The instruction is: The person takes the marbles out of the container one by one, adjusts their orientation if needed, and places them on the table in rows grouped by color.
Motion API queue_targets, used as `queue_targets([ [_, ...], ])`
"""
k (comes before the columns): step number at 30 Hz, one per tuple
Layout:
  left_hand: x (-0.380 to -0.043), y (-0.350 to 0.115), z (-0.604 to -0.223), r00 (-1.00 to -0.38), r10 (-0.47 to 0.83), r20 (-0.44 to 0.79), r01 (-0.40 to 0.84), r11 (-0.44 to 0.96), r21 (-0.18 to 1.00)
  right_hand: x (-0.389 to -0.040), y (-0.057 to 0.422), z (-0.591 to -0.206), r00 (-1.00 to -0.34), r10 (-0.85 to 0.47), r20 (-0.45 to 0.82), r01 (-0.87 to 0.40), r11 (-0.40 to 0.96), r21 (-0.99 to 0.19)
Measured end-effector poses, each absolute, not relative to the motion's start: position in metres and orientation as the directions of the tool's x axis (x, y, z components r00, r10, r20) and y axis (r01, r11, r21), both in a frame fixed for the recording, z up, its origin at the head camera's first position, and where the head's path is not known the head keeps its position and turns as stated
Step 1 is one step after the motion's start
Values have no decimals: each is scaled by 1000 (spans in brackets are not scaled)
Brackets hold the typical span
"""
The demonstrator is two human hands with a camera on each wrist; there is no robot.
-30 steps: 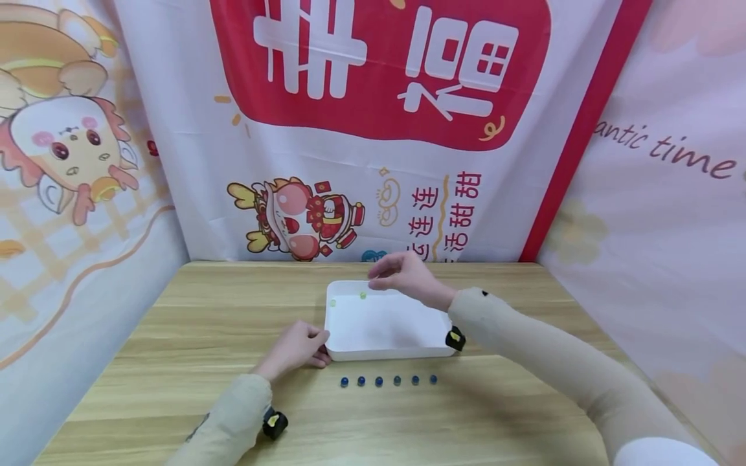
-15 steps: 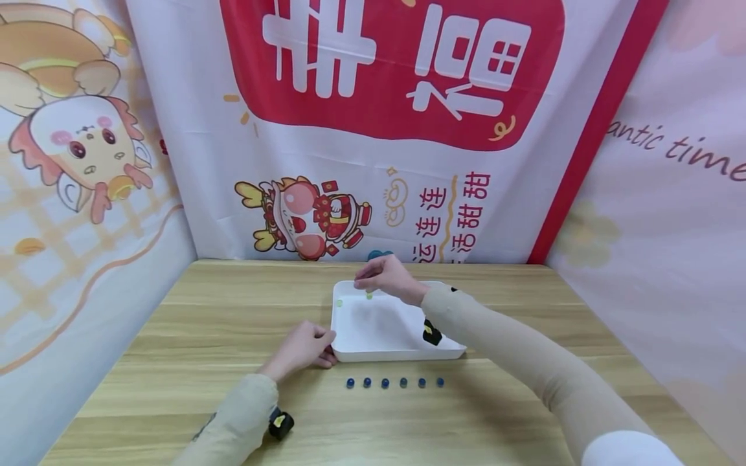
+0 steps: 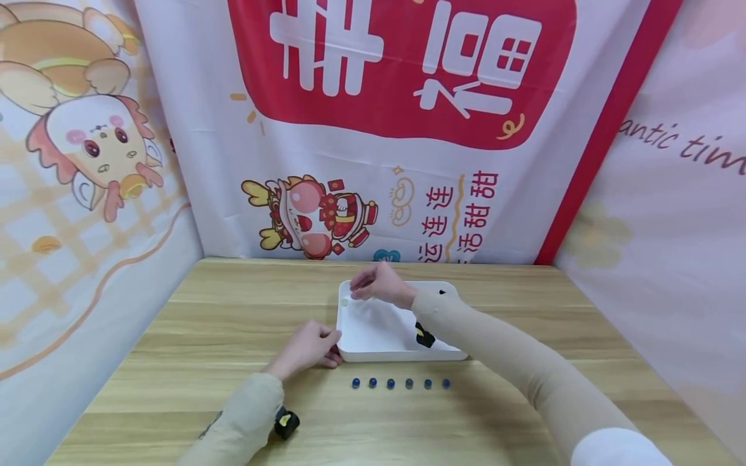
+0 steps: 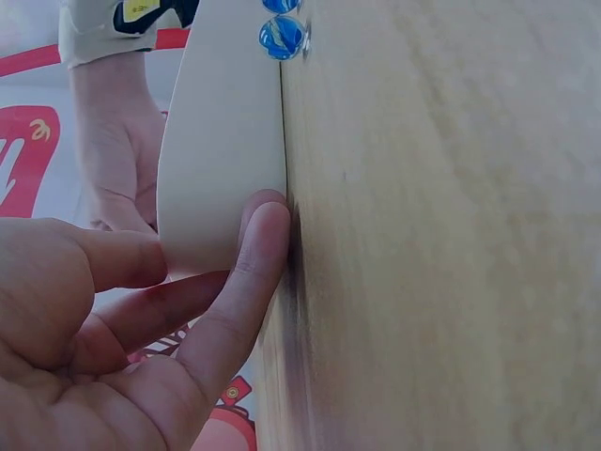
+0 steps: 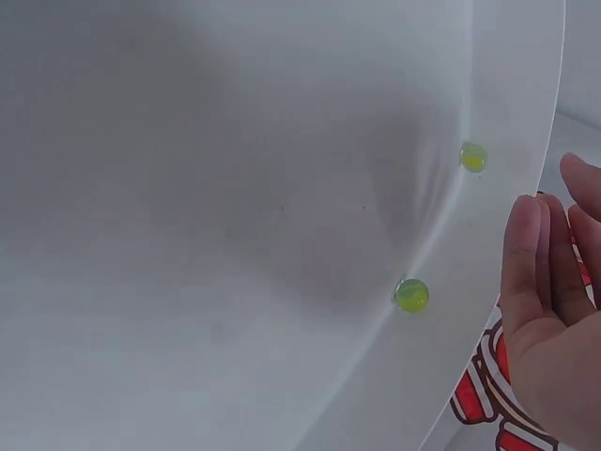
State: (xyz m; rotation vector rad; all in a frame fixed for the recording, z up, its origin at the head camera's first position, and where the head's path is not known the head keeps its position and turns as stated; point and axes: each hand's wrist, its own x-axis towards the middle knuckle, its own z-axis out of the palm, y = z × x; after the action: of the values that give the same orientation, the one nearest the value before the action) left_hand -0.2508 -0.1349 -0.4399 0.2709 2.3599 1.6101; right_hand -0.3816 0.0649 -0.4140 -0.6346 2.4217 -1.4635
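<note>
A white rectangular tray (image 3: 379, 330) lies on the wooden table, its near-left corner gripped by my left hand (image 3: 311, 349). In the left wrist view, the thumb meets the rim while fingers (image 4: 249, 301) press the outer wall. My right hand (image 3: 381, 286) hovers over the tray's back-left part, fingers loosely bent. Its thumb and fingertips stand apart, with nothing seen between them. Two yellow-green glass marbles (image 5: 411, 295) sit inside along the wall in the right wrist view. From the head, one green marble (image 3: 344, 302) shows in the back-left corner; the other is hidden by the right hand.
Several blue glass marbles (image 3: 391, 384) form a straight row on the table (image 3: 233, 310) in front of the tray. Behind the table hangs a red and white printed cloth (image 3: 326, 149). Printed cloths also line both sides.
My right hand has moved left across the back of the tray, now covering one green marble in the head view. The left hand keeps its grip on the corner. The head view has shifted slightly.
</note>
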Motion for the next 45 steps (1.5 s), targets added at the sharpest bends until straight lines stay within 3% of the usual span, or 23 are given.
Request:
queue_targets([
  [20, -252, -136, -441, -943, 317, -105, 10, 343, 939, -388, 43, -432, -925, -380, -22, -173, 469, -866],
  [36, -250, -134, -442, -948, 305, -94, 15, 339, 941, -390, 33, -449, -930, -365, 33, -251, 570, -782],
  [45, -250, -132, -442, -950, 296, -98, 8, 339, 941, -383, 38, -439, -930, -366, -3, -232, 594, -771],
])
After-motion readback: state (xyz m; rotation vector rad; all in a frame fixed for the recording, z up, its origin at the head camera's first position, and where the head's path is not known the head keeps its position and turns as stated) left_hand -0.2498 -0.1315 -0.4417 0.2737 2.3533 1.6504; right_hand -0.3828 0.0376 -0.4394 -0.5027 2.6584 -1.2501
